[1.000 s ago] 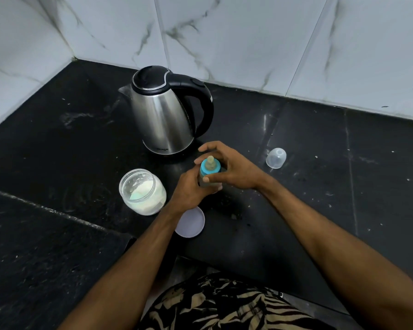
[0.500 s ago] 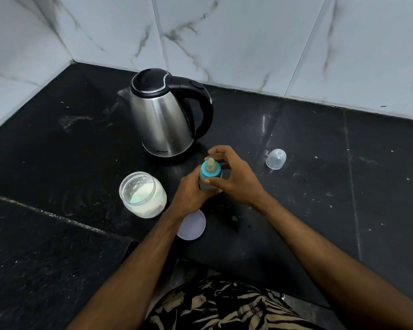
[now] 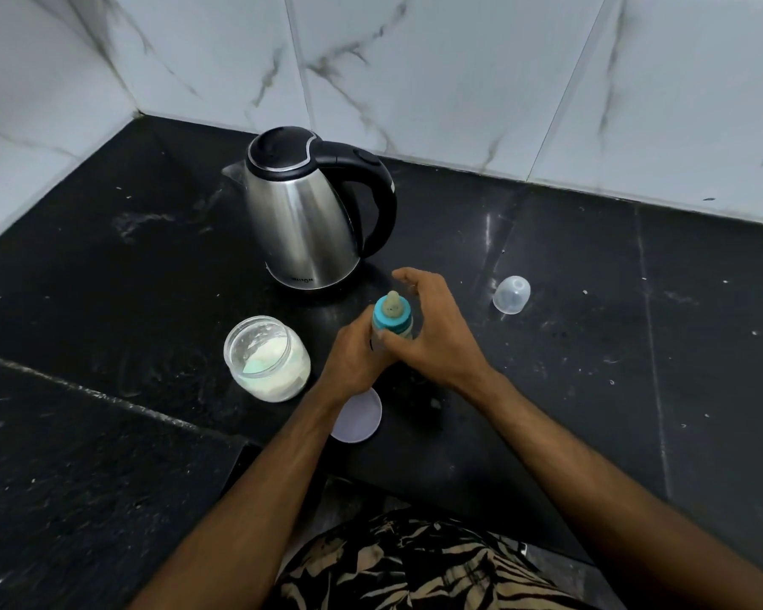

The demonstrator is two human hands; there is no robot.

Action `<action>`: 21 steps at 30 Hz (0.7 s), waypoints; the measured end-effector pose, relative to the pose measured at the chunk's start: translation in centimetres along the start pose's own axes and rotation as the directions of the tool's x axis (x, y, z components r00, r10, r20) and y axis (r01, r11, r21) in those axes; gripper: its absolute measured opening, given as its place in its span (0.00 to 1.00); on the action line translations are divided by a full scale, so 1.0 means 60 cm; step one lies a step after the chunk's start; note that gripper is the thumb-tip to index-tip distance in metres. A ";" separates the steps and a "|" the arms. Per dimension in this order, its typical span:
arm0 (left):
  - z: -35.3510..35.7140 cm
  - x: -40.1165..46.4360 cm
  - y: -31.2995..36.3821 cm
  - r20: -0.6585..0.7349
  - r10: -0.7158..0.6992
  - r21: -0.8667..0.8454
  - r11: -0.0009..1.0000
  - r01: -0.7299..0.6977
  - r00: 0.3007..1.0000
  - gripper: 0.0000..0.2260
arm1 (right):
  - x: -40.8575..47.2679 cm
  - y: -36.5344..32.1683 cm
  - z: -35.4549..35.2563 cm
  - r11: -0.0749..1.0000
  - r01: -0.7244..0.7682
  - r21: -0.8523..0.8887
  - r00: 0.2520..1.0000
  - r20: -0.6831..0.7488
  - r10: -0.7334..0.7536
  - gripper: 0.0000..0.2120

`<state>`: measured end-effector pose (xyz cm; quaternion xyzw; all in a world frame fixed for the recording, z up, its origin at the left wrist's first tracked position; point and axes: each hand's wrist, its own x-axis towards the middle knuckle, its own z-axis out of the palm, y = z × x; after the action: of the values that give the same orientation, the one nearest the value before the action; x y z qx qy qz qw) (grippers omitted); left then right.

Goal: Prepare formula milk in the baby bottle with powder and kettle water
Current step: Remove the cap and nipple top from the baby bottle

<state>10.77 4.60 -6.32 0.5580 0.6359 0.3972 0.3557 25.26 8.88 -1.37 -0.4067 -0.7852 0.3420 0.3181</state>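
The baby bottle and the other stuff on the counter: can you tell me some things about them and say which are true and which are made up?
1. The baby bottle stands upright with its blue teat ring on. True.
2. The powder jar has its lid on. False: the jar is open, and a round lid lies flat on the counter near the left wrist.
3. The left hand grips the bottle's body. True.
4. The kettle is tipped over the bottle, pouring. False: it stands upright behind the bottle, lid closed.
5. The clear cap sits on the teat. False: it lies on the counter to the right of the right hand.
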 end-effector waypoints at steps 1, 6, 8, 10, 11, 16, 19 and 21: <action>0.000 -0.001 0.001 0.002 0.001 0.002 1.000 -0.001 1.000 0.24 | 0.000 -0.002 0.002 0.999 -0.023 -0.026 0.999 -0.027 0.022 0.36; 0.001 -0.002 0.006 0.007 -0.009 -0.021 1.000 0.009 1.000 0.27 | 0.002 -0.010 0.004 0.998 -0.050 -0.025 0.997 -0.062 0.048 0.34; 0.001 -0.001 0.004 0.000 -0.007 -0.029 1.000 0.007 1.000 0.27 | -0.002 -0.009 0.001 0.998 -0.041 0.051 0.999 -0.010 0.042 0.35; 0.000 -0.001 0.002 -0.009 -0.003 -0.016 1.000 0.003 1.000 0.25 | -0.005 -0.005 0.001 0.996 -0.037 0.084 0.999 0.007 0.036 0.38; 0.001 -0.001 0.002 -0.011 -0.002 -0.010 1.000 0.002 1.000 0.24 | -0.007 -0.003 0.002 0.996 -0.044 0.076 0.999 -0.002 0.044 0.39; 0.001 -0.003 0.005 -0.006 0.003 -0.020 1.000 -0.004 1.000 0.26 | -0.006 -0.009 0.006 0.997 -0.079 -0.002 0.994 -0.077 0.078 0.37; 0.002 -0.002 0.002 -0.010 0.017 -0.027 1.000 -0.017 1.000 0.25 | -0.010 -0.010 0.004 0.999 -0.041 0.023 0.999 -0.002 0.041 0.37; 0.001 -0.001 0.002 -0.019 0.011 -0.023 1.000 -0.011 1.000 0.23 | -0.011 -0.007 0.002 0.999 -0.029 0.028 1.000 0.010 0.028 0.38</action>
<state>10.91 4.54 -6.23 0.5535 0.6316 0.4116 0.3539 25.28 8.07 -1.27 -0.4116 -0.7760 0.3594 0.3150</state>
